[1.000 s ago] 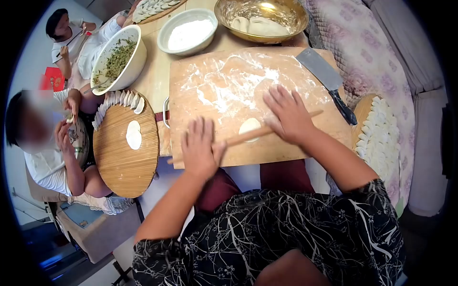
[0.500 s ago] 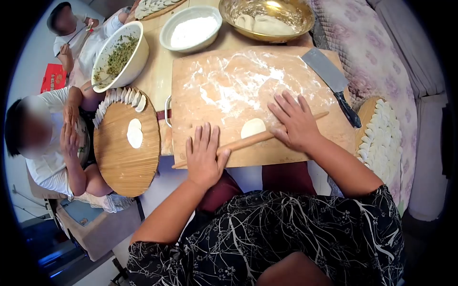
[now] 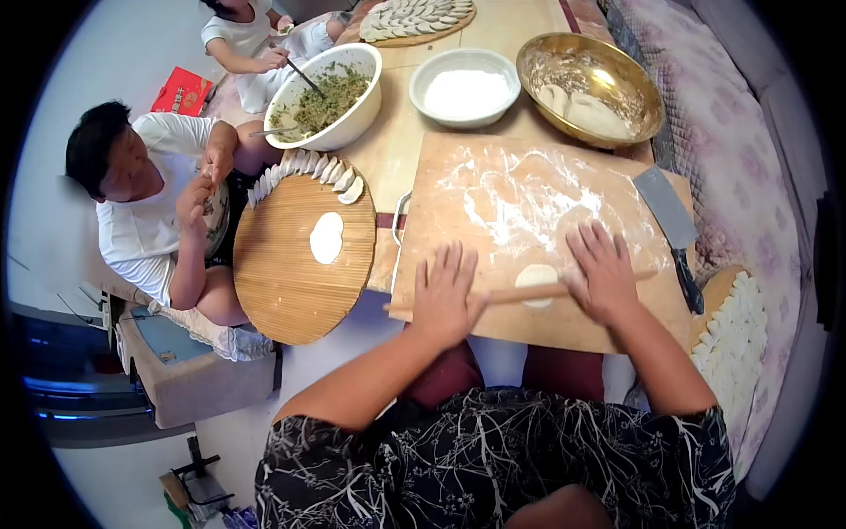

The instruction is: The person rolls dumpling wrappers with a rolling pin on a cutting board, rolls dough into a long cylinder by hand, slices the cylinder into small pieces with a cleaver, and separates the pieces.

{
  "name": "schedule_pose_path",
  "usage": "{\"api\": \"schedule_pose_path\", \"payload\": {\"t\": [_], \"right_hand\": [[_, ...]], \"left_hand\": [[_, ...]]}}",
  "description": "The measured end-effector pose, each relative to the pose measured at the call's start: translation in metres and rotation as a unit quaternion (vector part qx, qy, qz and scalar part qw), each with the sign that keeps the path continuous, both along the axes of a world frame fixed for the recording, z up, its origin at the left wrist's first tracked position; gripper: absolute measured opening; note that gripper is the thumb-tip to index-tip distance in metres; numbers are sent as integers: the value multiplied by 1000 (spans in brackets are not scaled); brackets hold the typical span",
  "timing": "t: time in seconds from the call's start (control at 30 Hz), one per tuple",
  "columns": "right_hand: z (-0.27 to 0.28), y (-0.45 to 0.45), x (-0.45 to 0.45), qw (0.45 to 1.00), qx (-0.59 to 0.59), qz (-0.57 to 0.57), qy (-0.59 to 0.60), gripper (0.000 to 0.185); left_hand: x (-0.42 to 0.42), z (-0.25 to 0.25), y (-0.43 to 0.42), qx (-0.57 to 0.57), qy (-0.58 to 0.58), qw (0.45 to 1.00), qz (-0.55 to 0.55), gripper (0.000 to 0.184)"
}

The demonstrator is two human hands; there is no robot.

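Observation:
My left hand (image 3: 443, 295) lies flat over the left part of a thin wooden rolling pin (image 3: 509, 295), its fingers stretched out. My right hand (image 3: 604, 275) rests over the pin's right part, fingers spread and pointing forward. Between my hands, the pin crosses the near part of a round dough wrapper (image 3: 536, 275). All of this is on a floured wooden board (image 3: 476, 242). A cleaver (image 3: 665, 207) with a black handle lies along the board's right side, beyond my right hand.
Left stands a round wooden tray (image 3: 291, 264) with dumplings and wrappers. Behind are a filling bowl (image 3: 368, 119), a flour bowl (image 3: 423, 110) and a golden basin (image 3: 648, 88) with dough. More dumplings (image 3: 736, 339) lie right. One person (image 3: 163, 203) sits left, another (image 3: 242, 44) farther back.
The view has shifted, so the scene sits farther right and lower. The rolling pin now crosses the wrapper instead of lying at its near edge. My hands stay flat on the pin.

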State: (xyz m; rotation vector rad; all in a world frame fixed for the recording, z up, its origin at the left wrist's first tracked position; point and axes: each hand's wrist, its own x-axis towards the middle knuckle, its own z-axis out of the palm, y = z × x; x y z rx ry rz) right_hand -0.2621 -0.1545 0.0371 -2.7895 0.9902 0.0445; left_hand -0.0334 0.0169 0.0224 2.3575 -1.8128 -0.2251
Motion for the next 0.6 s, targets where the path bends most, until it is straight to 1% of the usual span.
{"api": "schedule_pose_path", "payload": {"t": [0.03,0.07,0.1,0.17,0.23,0.3,0.33,0.37,0.4,0.43,0.47,0.5,0.53,0.57,0.6], "right_hand": [[-3,-8,9,1000,4,-2,2,64],[-7,-22,20,999,-10,-31,-30,63],[-9,-33,30,996,-26,-60,-63,62],[-11,-41,40,994,-32,-77,-72,63],[-9,-33,31,992,-39,-101,-68,63],[-5,-6,7,999,-29,-20,-19,63],[-5,6,-7,1000,-18,8,-7,63],[-5,6,-12,1000,-17,0,0,63],[-6,7,-14,999,-26,18,-6,64],[-5,12,-14,999,-31,35,-13,64],[-1,2,-1,999,-30,14,5,64],[-4,-13,14,1000,-29,9,6,64],[-10,-30,29,998,-39,-29,-30,64],[-13,-39,36,994,-50,-66,-66,63],[-13,-40,37,994,-53,-68,-67,63]], "left_hand": [[6,-3,-12,-15,-9,1000,15,70],[14,-4,-31,-10,-11,999,52,71],[25,-5,-48,-14,-13,999,50,71],[34,-11,-66,-51,-42,991,119,70],[23,-1,-55,-30,-25,995,96,71],[6,3,-21,0,-2,998,70,71],[-2,3,3,14,-12,1000,20,70],[-5,2,14,24,-25,999,-28,68],[-2,-1,12,28,-20,999,-32,68],[2,-2,7,31,-19,999,-24,69],[6,-3,-1,32,-22,999,-15,70],[14,-3,-21,21,-18,999,17,69],[23,-3,-41,7,-16,999,49,69],[29,-3,-53,3,-17,999,46,69],[35,-2,-63,-9,-27,997,70,68]]}}
